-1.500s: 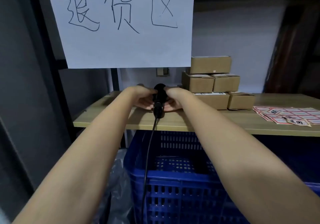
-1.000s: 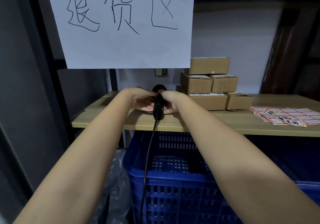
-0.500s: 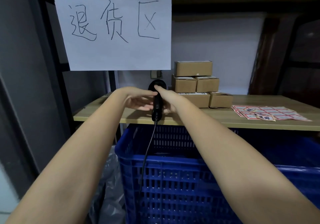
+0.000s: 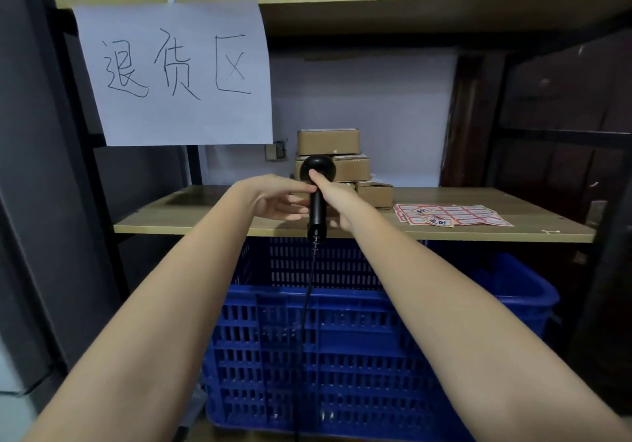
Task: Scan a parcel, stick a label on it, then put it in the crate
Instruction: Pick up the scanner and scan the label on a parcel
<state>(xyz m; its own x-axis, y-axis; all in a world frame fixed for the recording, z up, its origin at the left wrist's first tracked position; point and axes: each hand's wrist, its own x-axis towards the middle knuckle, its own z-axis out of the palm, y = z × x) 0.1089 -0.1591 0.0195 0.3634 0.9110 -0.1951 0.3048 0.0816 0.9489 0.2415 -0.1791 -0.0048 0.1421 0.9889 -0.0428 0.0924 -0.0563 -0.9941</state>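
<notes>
A black handheld scanner [image 4: 316, 185] with a dangling cable is held upright above the front of the wooden shelf [image 4: 212, 226]. My right hand [image 4: 333, 198] grips its handle, thumb on the head. My left hand [image 4: 278, 198] rests against the handle from the left, fingers curled toward it. Small cardboard parcels [image 4: 330, 142] are stacked behind the scanner at the back of the shelf. A sheet of red-bordered labels [image 4: 455, 215] lies on the shelf to the right. The blue slotted crate [image 4: 342, 339] stands below the shelf.
A white paper sign with handwritten characters [image 4: 178, 75] hangs from the upper shelf [image 4: 376, 0], which carries more boxes. Dark shelf posts stand at left and right. A grey plastic bag sits by the crate's left side.
The scanner has risen off the shelf surface in both hands. The view has pulled back and tilted up, showing the upper shelf and more of the crate.
</notes>
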